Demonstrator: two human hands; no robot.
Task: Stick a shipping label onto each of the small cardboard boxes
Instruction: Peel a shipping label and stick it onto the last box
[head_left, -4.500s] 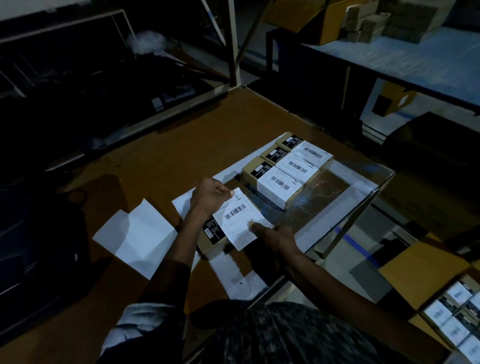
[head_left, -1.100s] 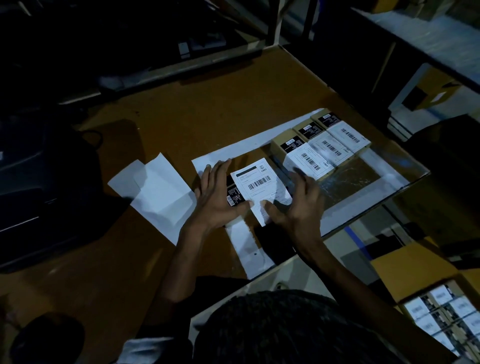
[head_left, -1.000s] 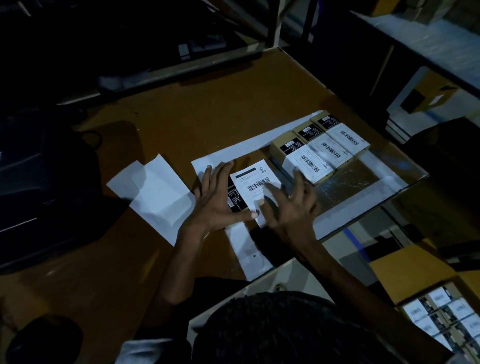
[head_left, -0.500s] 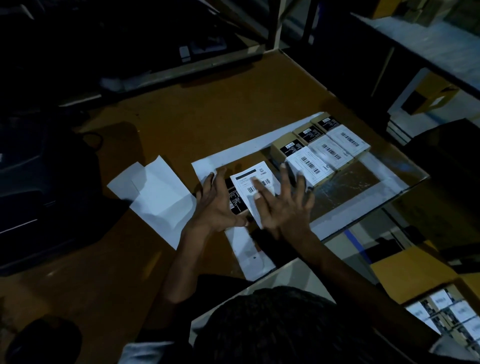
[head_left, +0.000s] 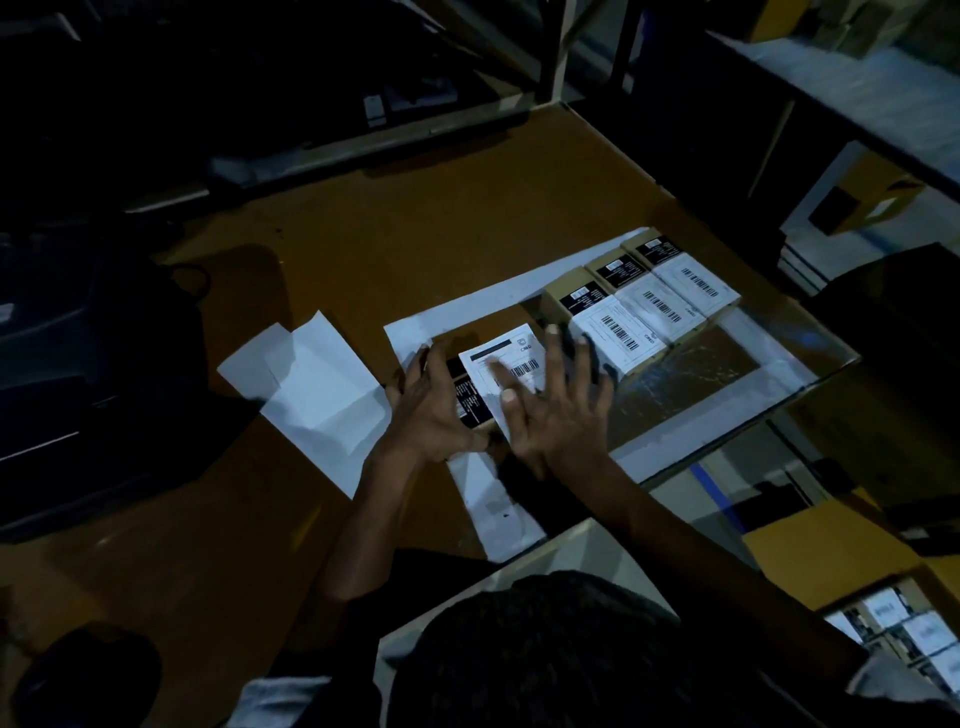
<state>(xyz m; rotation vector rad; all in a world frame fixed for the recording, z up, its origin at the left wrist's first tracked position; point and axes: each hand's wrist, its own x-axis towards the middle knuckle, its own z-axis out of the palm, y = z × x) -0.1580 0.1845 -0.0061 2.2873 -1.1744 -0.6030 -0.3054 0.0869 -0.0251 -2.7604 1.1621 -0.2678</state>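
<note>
A small cardboard box (head_left: 470, 402) lies on the brown table (head_left: 363, 249) with a white barcode label (head_left: 506, 358) across its top. My left hand (head_left: 431, 410) rests flat against the box's left side, fingers spread. My right hand (head_left: 556, 410) lies palm down over the right part of the label, fingers fanned out. Just behind, three labelled boxes (head_left: 644, 306) stand side by side in a row. The right half of the box under my hand is hidden.
White backing sheets (head_left: 317, 384) lie to the left, and more white paper (head_left: 498, 509) under and in front of the box. A glass panel (head_left: 691, 384) forms the table's right end. A carton of labelled boxes (head_left: 893, 634) sits low at the right. Dark equipment (head_left: 78, 364) crowds the left.
My right hand has slid forward across the label, from its near edge up over its right half. My left hand stays at the box's left side.
</note>
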